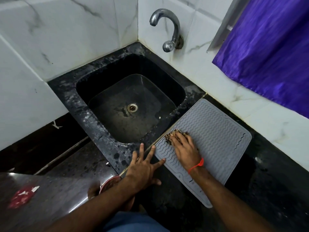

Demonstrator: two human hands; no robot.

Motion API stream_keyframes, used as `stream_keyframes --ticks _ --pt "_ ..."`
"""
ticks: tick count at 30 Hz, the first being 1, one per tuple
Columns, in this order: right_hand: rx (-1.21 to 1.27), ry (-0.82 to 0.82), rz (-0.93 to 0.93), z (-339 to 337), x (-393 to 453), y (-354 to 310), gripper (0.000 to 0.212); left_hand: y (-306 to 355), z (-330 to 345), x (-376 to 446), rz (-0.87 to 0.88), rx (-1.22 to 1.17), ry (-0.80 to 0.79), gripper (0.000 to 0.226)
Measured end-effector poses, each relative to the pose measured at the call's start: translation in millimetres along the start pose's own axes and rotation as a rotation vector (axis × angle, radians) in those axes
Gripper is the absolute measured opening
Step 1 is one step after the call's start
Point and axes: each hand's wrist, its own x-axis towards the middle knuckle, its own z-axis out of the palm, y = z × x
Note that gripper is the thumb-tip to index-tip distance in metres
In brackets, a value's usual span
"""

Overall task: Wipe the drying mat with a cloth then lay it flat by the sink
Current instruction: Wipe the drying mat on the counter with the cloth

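A grey drying mat (pixel 215 136) with wavy ridges lies flat on the black counter, just right of the black sink (pixel 107 76). My right hand (pixel 184 148) presses a small brown patterned cloth (pixel 172 134) onto the mat's near-left part; most of the cloth is hidden under my fingers. My left hand (pixel 143 166) rests spread on the counter between sink and mat, with fingertips touching the mat's left edge. It holds nothing.
A chrome tap (pixel 168 29) juts from the white marble-look wall above the sink. A purple curtain (pixel 270 52) hangs at the upper right. The dark counter (pixel 270 181) continues to the right of the mat. A lower dark ledge (pixel 50 186) lies at the left.
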Motion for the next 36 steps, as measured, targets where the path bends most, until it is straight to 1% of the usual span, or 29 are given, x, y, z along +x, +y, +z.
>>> stream_keyframes --ticks 2,3,5,6,8,10,11,13,15,16,17,19,22,23,24,26,30,32,33,34,35,36 --pt "0.051 0.028 -0.117 -7 1 7 0.041 0 0 0 0.002 -0.004 0.004 0.087" --pt "0.047 0.043 -0.215 -8 -2 2 0.04 1 1 1 0.0 -0.002 0.007 0.087" --pt "0.028 0.016 -0.424 -1 -12 -13 0.038 1 3 0 -0.011 0.006 0.013 0.088" --pt "0.026 0.006 -0.484 4 -17 -17 0.036 2 4 1 -0.014 0.009 0.015 0.089" --pt "0.007 0.015 -0.535 5 -15 -12 0.033 2 4 1 -0.012 0.027 0.018 0.09" --pt "-0.071 -0.005 -0.568 1 0 8 0.037 2 3 2 -0.003 0.051 0.017 0.09" --pt "-0.089 -0.039 -0.554 -2 9 20 0.041 2 2 2 0.004 0.058 0.014 0.09" --pt "-0.066 -0.071 -0.416 -9 31 41 0.047 0 1 2 0.015 0.063 0.006 0.09" --pt "-0.056 -0.074 -0.218 -20 52 58 0.043 -1 2 2 0.021 0.055 -0.002 0.091" --pt "-0.054 -0.063 -0.155 -26 59 62 0.04 -1 2 2 0.022 0.046 -0.004 0.092" --pt "-0.043 -0.045 -0.136 -29 62 63 0.038 -1 2 2 0.021 0.038 -0.007 0.092" --pt "0.003 -0.019 -0.195 -29 55 47 0.039 -3 3 2 0.017 0.025 -0.012 0.092" --pt "-0.019 -0.076 -0.423 -9 22 -2 0.04 -2 5 5 0.002 0.022 0.002 0.091" --pt "-0.025 -0.093 -0.457 -4 14 -13 0.041 -1 5 6 -0.001 0.025 0.007 0.092" --pt "-0.023 -0.1 -0.456 -3 13 -16 0.042 -1 5 7 0.0 0.026 0.009 0.092" --pt "-0.04 -0.064 -0.41 -8 22 -8 0.04 -1 6 8 0.008 0.029 0.001 0.093" --pt "-0.105 -0.099 -0.21 -23 47 31 0.039 -4 10 6 0.025 0.022 -0.01 0.094" --pt "-0.072 -0.108 -0.101 -32 58 42 0.034 -4 9 6 0.03 0.013 -0.006 0.094" --pt "-0.037 -0.088 -0.08 -34 59 41 0.034 -4 9 6 0.031 0.009 -0.007 0.094" --pt "-0.001 -0.053 -0.096 -34 57 36 0.035 -4 8 6 0.03 0.007 -0.009 0.094" --pt "0.02 -0.033 -0.152 -32 50 24 0.036 -4 8 6 0.025 0.009 -0.012 0.094" --pt "0.021 -0.03 -0.246 -26 39 9 0.034 -4 8 6 0.019 0.013 -0.016 0.093"
